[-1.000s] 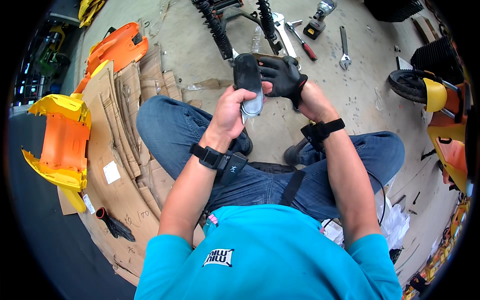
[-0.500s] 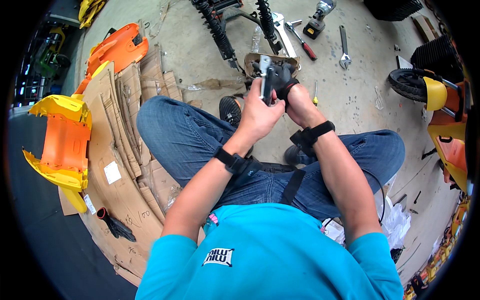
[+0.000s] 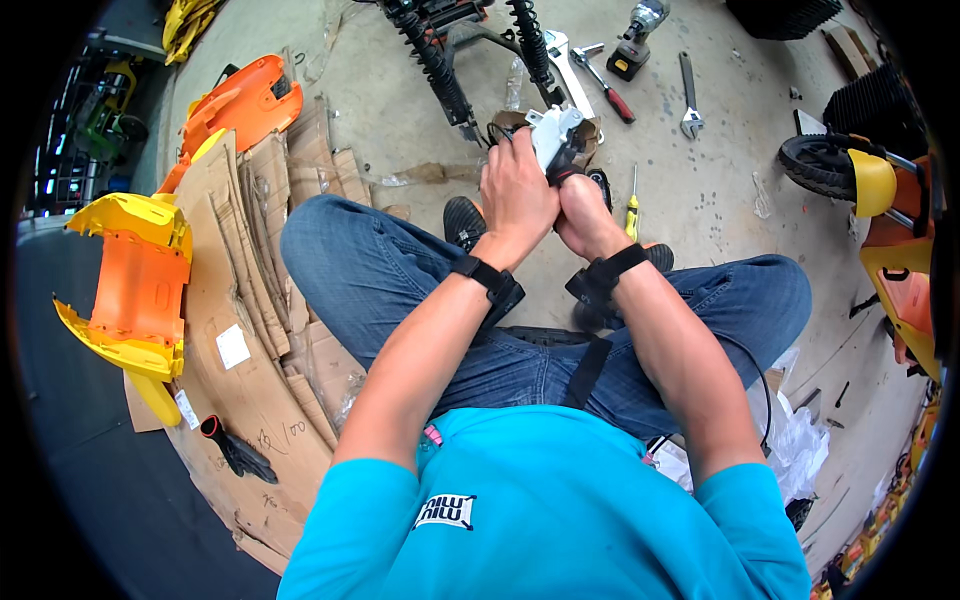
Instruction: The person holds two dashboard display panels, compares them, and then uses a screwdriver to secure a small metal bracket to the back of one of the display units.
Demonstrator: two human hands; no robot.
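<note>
Since the earlier frame, the silver metal part (image 3: 549,137) has turned to show its pale face, and the left hand (image 3: 516,195) has shifted forward. One small open cardboard box (image 3: 512,117) stands on the floor (image 3: 700,225) beyond the hands; its contents are mostly hidden. The metal part lies at the forward end of both hands, between the left fingers and the black-gloved right hand (image 3: 568,163). Left fingers are bent beside its left edge; whether either hand pinches it cannot be told. Both hands meet closely.
</note>
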